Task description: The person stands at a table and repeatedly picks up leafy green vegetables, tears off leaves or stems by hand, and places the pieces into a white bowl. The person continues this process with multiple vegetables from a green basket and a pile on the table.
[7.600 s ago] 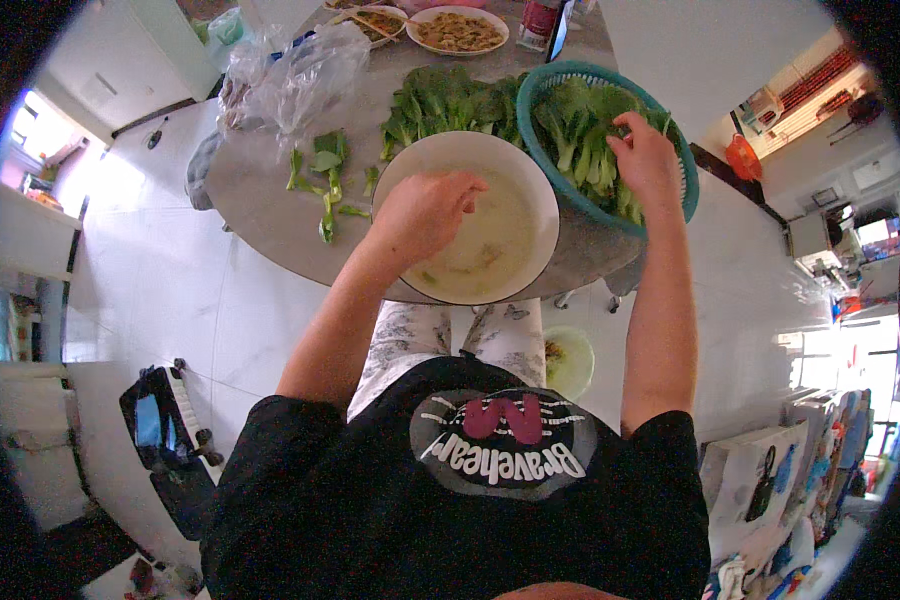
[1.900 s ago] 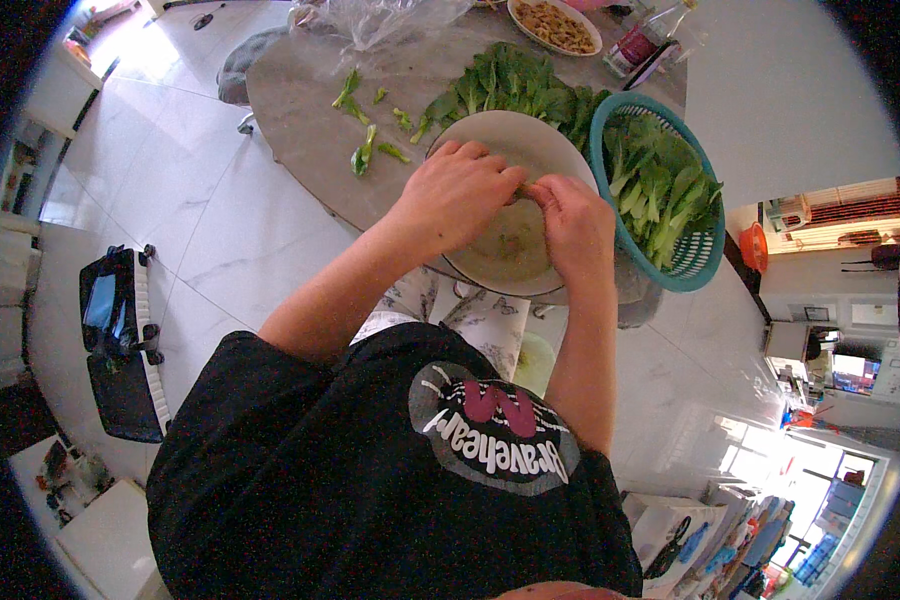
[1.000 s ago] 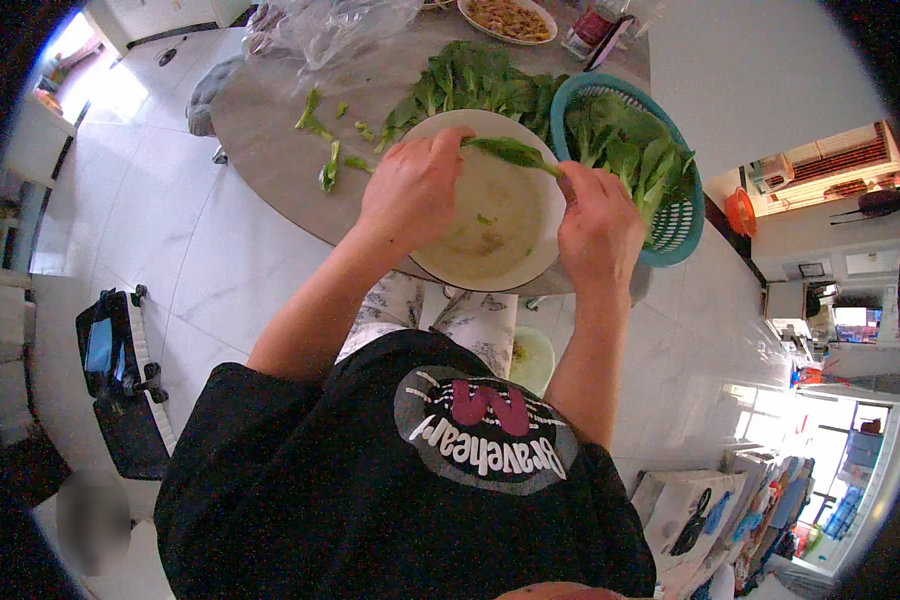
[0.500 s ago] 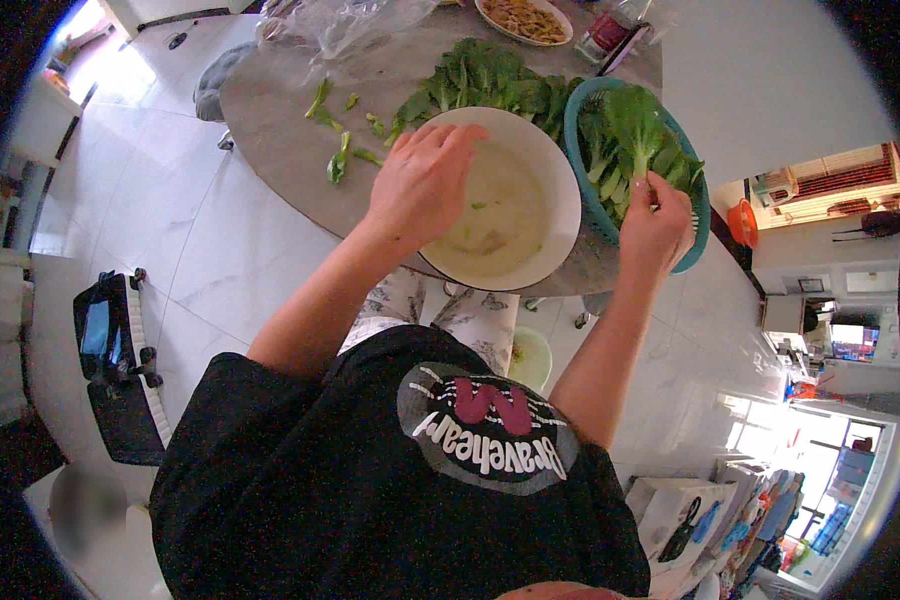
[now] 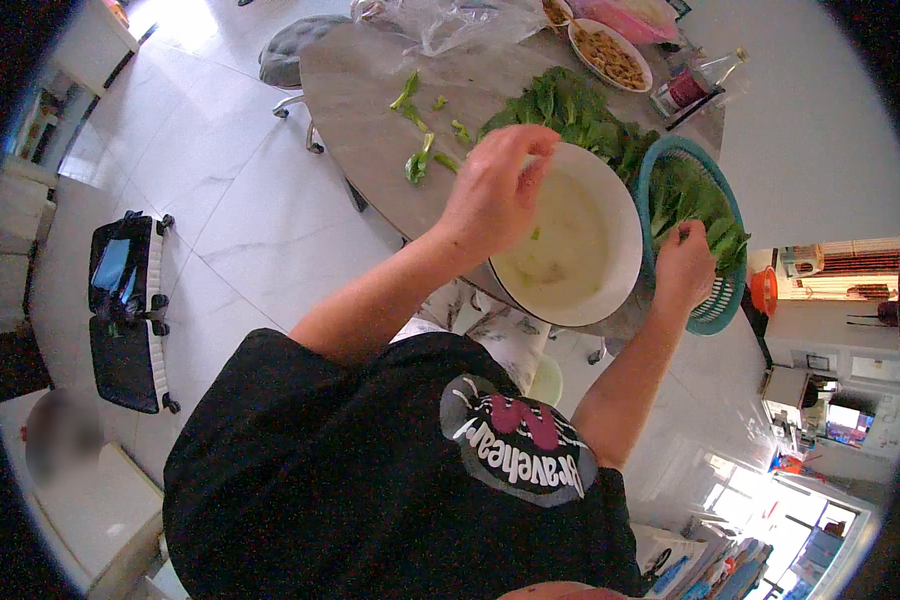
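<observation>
My left hand (image 5: 498, 195) hovers over the left rim of a white basin (image 5: 627, 245), loosely curved, thumb apart from the fingers, with nothing visible in it. Cloudy water with small green bits fills the basin. At the teal basket (image 5: 715, 315) to the right, my right hand (image 5: 686, 268) has its fingers pinched at the base of a leafy green (image 5: 692, 195). That green lies among other leaves inside the basket; its stem is mostly hidden by my fingers. Behind the basin spreads a heap of leafy greens (image 5: 570, 108).
Trimmed green pieces (image 5: 418, 158) are scattered on the grey table (image 5: 355, 110). At the back are clear plastic bags (image 5: 460, 25), a dish of brown food (image 5: 610, 55) and a bottle (image 5: 692, 85). An open suitcase (image 5: 125, 310) lies on the floor at left.
My right hand has lowered the leafy green from above the basket down among the leaves. My left hand stays over the basin's rim, fingers more bent. The whole view has shifted.
</observation>
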Demonstrator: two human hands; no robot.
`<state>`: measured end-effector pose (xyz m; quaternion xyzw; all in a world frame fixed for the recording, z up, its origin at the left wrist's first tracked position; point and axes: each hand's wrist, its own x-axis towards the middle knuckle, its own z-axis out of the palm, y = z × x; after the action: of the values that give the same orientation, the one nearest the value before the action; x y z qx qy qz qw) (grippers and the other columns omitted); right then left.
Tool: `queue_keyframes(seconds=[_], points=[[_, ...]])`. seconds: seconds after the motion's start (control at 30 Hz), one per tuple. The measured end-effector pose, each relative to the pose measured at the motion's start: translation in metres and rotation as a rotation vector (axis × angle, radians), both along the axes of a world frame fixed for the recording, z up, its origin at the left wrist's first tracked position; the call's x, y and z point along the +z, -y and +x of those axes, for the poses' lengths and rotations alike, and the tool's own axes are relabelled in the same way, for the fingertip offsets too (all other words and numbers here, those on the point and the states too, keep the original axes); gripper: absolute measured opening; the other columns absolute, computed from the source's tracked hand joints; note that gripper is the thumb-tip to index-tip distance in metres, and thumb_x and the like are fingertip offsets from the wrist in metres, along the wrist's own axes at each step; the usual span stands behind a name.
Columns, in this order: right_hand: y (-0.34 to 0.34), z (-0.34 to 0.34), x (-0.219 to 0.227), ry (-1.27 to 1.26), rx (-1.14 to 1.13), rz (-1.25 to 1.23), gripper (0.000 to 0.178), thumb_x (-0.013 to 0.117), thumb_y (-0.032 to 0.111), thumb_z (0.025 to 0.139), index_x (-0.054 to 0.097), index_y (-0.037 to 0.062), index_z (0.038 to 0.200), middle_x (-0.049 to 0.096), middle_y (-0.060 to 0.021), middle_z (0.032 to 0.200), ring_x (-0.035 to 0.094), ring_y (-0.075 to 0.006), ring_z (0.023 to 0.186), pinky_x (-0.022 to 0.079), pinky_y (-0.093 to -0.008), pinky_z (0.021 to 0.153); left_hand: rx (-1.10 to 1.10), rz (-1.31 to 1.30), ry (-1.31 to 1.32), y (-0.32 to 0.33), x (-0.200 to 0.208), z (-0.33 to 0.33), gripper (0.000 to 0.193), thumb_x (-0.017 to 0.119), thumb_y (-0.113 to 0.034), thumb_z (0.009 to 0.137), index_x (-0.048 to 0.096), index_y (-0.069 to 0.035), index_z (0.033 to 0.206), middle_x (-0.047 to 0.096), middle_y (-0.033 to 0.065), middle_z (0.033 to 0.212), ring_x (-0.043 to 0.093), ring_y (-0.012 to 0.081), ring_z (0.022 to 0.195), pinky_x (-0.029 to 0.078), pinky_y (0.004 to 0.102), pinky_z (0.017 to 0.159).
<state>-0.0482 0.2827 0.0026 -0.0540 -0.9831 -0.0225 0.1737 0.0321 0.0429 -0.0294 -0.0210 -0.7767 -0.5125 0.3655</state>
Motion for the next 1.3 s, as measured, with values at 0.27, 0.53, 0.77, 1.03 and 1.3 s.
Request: queue_keyframes(seconds=[0.27, 0.53, 0.77, 1.03, 1.3], points=[[0.004, 0.007, -0.002, -0.201, 0.050, -0.161, 0.018, 0.055, 0.026, 0.089, 0.062, 0.0142, 0.101, 0.068, -0.0120, 0.089, 0.066, -0.0322, 0.078, 0.050, -0.0445, 0.065, 0.358, -0.424, 0.489, 0.080, -0.033, 0.008, 0.036, 0.064, -0.018, 0.082, 0.055, -0.007, 0.114, 0.060, 0.0158, 0.108, 0.055, 0.0338, 0.106, 0.044, 0.0422, 0.091], [0.046, 0.033, 0.001, -0.323, 0.545, -0.350, 0.012, 0.061, 0.014, 0.088, 0.066, 0.0068, 0.095, 0.068, -0.0104, 0.090, 0.066, -0.0269, 0.076, 0.052, -0.0358, 0.067, 0.313, -0.617, 0.672, 0.092, -0.058, 0.007, 0.030, 0.056, -0.007, 0.078, 0.057, -0.005, 0.108, 0.057, 0.0173, 0.106, 0.054, 0.0350, 0.104, 0.045, 0.0420, 0.090], [0.058, 0.053, -0.004, -0.240, 0.640, -0.350, 0.011, 0.063, 0.012, 0.085, 0.066, 0.0067, 0.094, 0.067, -0.0106, 0.088, 0.065, -0.0278, 0.077, 0.052, -0.0366, 0.067, 0.032, -0.468, 0.438, 0.101, -0.055, 0.007, 0.025, 0.052, 0.002, 0.076, 0.058, -0.005, 0.099, 0.055, 0.0143, 0.103, 0.053, 0.0342, 0.103, 0.045, 0.0430, 0.087], [0.085, 0.080, -0.008, -0.101, 0.798, -0.359, 0.012, 0.067, 0.010, 0.080, 0.067, 0.0089, 0.092, 0.064, -0.0079, 0.081, 0.063, -0.0253, 0.071, 0.052, -0.0357, 0.062, -0.060, -0.776, 0.460, 0.094, -0.071, -0.010, 0.016, 0.057, -0.010, 0.080, 0.054, -0.004, 0.095, 0.054, 0.0157, 0.099, 0.051, 0.0353, 0.101, 0.044, 0.0431, 0.088], [0.087, 0.095, -0.006, -0.052, 0.860, -0.363, 0.014, 0.068, 0.012, 0.080, 0.066, 0.0092, 0.093, 0.063, -0.0075, 0.080, 0.062, -0.0257, 0.072, 0.052, -0.0361, 0.061, -0.023, -0.651, 0.430, 0.088, -0.053, -0.027, 0.022, 0.056, -0.009, 0.080, 0.051, -0.003, 0.101, 0.053, 0.0184, 0.101, 0.051, 0.0380, 0.099, 0.045, 0.0438, 0.084]])
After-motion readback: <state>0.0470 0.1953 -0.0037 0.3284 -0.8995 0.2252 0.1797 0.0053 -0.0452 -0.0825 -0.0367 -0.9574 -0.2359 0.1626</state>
